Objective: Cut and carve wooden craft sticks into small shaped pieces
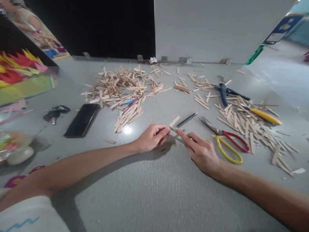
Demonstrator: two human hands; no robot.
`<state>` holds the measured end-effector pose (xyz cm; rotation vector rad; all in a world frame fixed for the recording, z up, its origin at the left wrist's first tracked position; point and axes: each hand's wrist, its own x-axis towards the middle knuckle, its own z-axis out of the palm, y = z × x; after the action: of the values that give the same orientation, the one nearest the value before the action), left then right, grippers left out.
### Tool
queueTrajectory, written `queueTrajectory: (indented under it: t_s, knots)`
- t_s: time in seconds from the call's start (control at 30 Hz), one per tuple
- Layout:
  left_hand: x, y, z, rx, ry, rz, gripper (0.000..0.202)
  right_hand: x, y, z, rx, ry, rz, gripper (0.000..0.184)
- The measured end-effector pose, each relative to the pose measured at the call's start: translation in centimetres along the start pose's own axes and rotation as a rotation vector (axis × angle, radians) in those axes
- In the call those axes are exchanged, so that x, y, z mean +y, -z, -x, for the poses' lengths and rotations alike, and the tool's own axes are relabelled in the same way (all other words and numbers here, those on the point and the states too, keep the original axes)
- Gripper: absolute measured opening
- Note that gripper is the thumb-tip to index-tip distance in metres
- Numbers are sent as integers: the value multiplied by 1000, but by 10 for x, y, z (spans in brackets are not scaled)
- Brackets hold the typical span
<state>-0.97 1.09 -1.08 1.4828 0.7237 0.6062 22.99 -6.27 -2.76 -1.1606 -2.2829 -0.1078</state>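
My left hand (155,137) is closed, pinching a small flat wooden stick (174,121) whose far end sticks out past the fingertips. In my right hand (202,151) is a small yellow-handled craft knife (174,130), with the forefinger stretched along it. Its blade meets the stick close to my left fingertips. Just beyond, a dark pen (187,119) lies on the grey table (145,193). Scissors (223,137) with one red and one yellow handle lie open to the right of my right hand.
Wooden sticks lie heaped at the back left (116,82) and scattered on the right (248,122). A blue-handled cutter (223,93) and a yellow-handled tool (265,116) rest among them. A phone (82,120) and keys (56,112) lie left. A black and white panel (205,29) stands behind.
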Motion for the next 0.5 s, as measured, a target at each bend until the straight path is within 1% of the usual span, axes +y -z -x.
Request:
queueTrajectory:
  t_s: [0.1, 0.2, 0.3, 0.4, 0.5]
  knots:
    - [1, 1, 0, -13, 17, 55, 45, 3, 0, 1, -14, -17, 22, 64]
    - [4, 1, 1, -57, 27, 82, 45, 12, -1, -1, -14, -142, 49, 53]
    - [6, 1, 4, -104, 36, 51, 44, 18, -1, -7, 10, -259, 35, 45]
    - [6, 0, 5, -79, 54, 105, 34, 17, 1, -11, 59, -287, -16, 44]
    - [3, -2, 3, -32, 71, 235, 26, 12, 3, -13, 105, -271, -57, 43]
